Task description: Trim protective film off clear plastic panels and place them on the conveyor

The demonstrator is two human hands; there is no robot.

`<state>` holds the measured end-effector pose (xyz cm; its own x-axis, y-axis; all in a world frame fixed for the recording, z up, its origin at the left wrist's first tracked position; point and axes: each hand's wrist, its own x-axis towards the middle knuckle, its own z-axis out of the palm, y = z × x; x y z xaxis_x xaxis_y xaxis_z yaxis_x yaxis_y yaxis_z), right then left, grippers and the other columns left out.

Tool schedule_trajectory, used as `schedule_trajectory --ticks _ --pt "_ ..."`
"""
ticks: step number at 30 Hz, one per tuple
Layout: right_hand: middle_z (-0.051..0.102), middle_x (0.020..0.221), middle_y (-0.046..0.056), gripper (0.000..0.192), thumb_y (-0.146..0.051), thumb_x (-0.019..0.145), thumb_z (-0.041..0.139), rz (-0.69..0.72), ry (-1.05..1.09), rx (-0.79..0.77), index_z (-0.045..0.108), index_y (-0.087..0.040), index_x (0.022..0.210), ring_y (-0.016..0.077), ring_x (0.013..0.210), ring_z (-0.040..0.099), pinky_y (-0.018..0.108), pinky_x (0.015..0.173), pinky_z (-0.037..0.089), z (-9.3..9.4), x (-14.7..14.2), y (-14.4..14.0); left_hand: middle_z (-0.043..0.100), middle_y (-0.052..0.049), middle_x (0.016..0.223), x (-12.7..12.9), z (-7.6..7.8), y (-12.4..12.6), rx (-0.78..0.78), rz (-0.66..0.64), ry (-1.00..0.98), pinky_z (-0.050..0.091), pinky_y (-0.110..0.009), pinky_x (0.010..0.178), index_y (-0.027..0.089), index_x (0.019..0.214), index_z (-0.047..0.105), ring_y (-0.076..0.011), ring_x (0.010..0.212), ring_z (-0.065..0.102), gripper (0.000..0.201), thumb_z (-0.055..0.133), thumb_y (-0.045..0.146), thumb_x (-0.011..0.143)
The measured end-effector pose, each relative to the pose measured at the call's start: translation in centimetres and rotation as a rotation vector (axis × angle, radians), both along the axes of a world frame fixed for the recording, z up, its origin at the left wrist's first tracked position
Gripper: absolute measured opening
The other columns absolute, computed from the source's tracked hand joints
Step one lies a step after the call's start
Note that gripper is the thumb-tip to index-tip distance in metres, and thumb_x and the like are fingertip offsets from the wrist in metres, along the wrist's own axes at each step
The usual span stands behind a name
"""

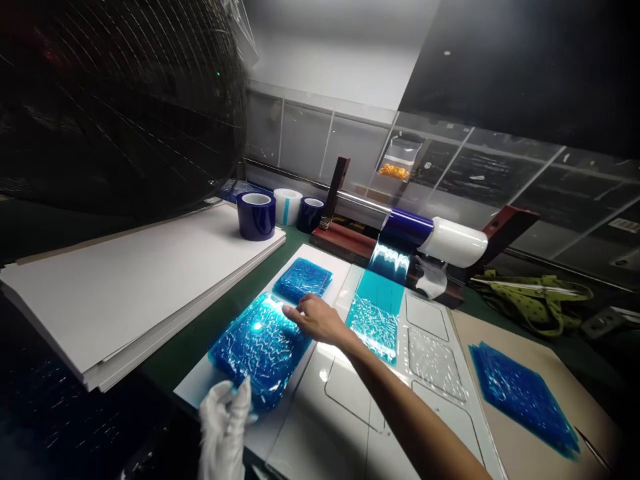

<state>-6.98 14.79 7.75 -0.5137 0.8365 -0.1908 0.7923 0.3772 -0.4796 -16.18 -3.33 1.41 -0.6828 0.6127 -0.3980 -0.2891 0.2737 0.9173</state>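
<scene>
Nearest: the left hand (225, 427), wearing a white glove, is hovering with fingers loosely spread at the near edge of a blue film-covered pad (260, 347); its fingertips are touching or just short of the film, which of the two cannot be told. The pad is lying on a white template board (350, 413) with cut-out rectangular recesses.

Next: the right hand (316, 317), bare, is reaching across with fingers flat and pressing down on the pad's far edge, gripping nothing.

Just beyond: a smaller blue-wrapped stack (303, 278) is sitting on the same board. To its right, a strip of teal film (377, 313) is running down over a recess holding a clear textured piece; a neighbouring recess (434, 359) is holding another clear textured piece, uncovered.

Right side: a pile of blue-wrapped pieces (525, 397) is resting on a tan board (530, 453).

Left side: a stack of white sheets (130, 280) is lying flat, with a dark blue tape roll (256, 215) standing on its far corner.

Farther: a white roll (288, 205) and another blue roll (311, 213) are standing beside it. A film dispenser (425, 235) on a red-brown stand is carrying blue and white rolls and feeding the teal strip.

Farthest: a clear bag (395, 163) holding small orange items is hanging at the back panel.
</scene>
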Motion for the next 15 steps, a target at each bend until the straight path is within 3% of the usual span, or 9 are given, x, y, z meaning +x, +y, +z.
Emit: schedule_trajectory --ticks 3,5,8,12,15 --pt "0.062 0.116 0.017 0.053 -0.060 0.090 0.045 0.046 -0.031 0.036 0.068 -0.013 0.078 0.0306 0.106 0.057 0.039 0.082 0.044 -0.4 -0.8 -1.5 0.059 -0.010 0.114 0.1 1.6 1.3 -0.090 -0.024 0.002 0.044 -0.056 0.099 0.023 0.124 0.046 -0.0320 0.109 0.057 0.071 0.062 0.067 0.072" --pt "0.058 0.122 0.019 0.052 -0.061 0.086 0.050 0.053 -0.034 0.069 0.067 -0.012 0.086 0.0325 0.110 0.054 0.041 0.084 0.044 -0.5 -1.0 -2.0 0.056 -0.012 0.124 0.2 1.7 1.8 -0.087 -0.015 -0.002 0.038 -0.057 0.106 0.023 0.127 0.044 -0.0340 0.122 0.050 0.074 0.064 0.067 0.071" --pt "0.054 0.126 0.021 0.055 -0.063 0.082 0.055 0.045 -0.012 0.115 0.063 -0.011 0.099 0.0331 0.111 0.053 0.042 0.085 0.045 -0.2 -0.8 -2.7 0.045 -0.016 0.140 -0.1 0.3 1.7 -0.091 -0.015 -0.036 0.029 -0.059 0.111 0.022 0.137 0.034 -0.0368 0.135 0.037 0.088 0.065 0.068 0.069" --pt "0.062 0.109 0.019 0.058 -0.061 0.080 0.060 0.037 0.037 0.149 0.055 -0.010 0.108 0.0300 0.093 0.059 0.040 0.073 0.048 0.5 -0.7 -4.7 0.023 -0.013 0.156 -0.9 -2.6 0.7 -0.032 -0.102 -0.110 0.015 -0.063 0.115 0.027 0.148 0.015 -0.0353 0.145 0.018 0.096 0.059 0.069 0.074" --pt "0.064 0.100 0.014 0.053 -0.055 0.080 0.065 0.033 0.076 0.185 0.052 -0.012 0.108 0.0286 0.087 0.060 0.039 0.071 0.049 0.9 -0.9 -6.2 0.041 -0.010 0.147 -1.1 -3.1 0.2 0.070 -0.134 -0.137 0.023 -0.060 0.114 0.029 0.142 0.030 -0.0328 0.139 0.034 0.078 0.057 0.066 0.079"
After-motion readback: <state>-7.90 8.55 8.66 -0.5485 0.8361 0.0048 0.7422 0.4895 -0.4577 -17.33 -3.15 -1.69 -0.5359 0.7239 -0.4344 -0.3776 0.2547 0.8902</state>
